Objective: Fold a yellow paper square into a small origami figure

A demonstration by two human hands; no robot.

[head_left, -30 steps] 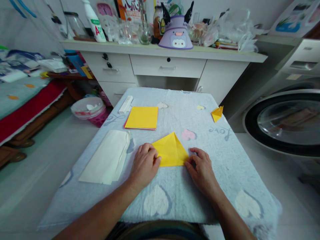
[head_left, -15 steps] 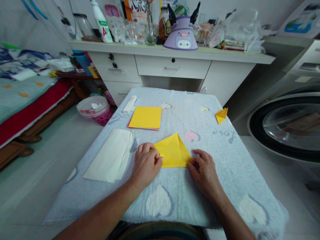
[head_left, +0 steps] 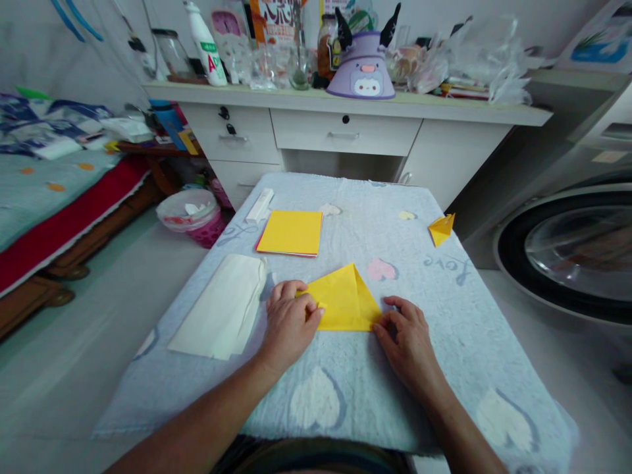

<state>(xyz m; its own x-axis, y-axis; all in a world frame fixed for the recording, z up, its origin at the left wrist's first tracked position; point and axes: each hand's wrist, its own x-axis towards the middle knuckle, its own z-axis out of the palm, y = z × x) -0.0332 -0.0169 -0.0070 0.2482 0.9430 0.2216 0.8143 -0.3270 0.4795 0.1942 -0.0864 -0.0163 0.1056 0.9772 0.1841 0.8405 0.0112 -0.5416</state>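
A folded sheet of yellow origami paper (head_left: pixel 343 303) lies in front of me, its peak pointing away and its straight edge toward me. My left hand (head_left: pixel 292 319) is closed on the paper's left end, thumb and curled fingers pinching it. At the lower right corner, my right hand (head_left: pixel 405 336) pinches the paper between thumb and index finger, the other fingers loosely curled. Beyond the left hand sits a stack of square paper (head_left: pixel 290 232) with a yellow sheet on top. A small folded yellow paper piece (head_left: pixel 441 229) rests near the table's right edge.
The cloth-covered table (head_left: pixel 316 401) has a white folded sheet (head_left: pixel 220 306) at left and a narrow white box (head_left: pixel 259 205) behind it. A cluttered white desk (head_left: pixel 345 135) stands beyond. A pink bin (head_left: pixel 197 220) is on the floor at left, a front-loading washer (head_left: pixel 567 243) at right.
The whole view has shifted slightly, with things appearing a little further right. Both hands keep their hold on the yellow paper, with no clear change in its folds.
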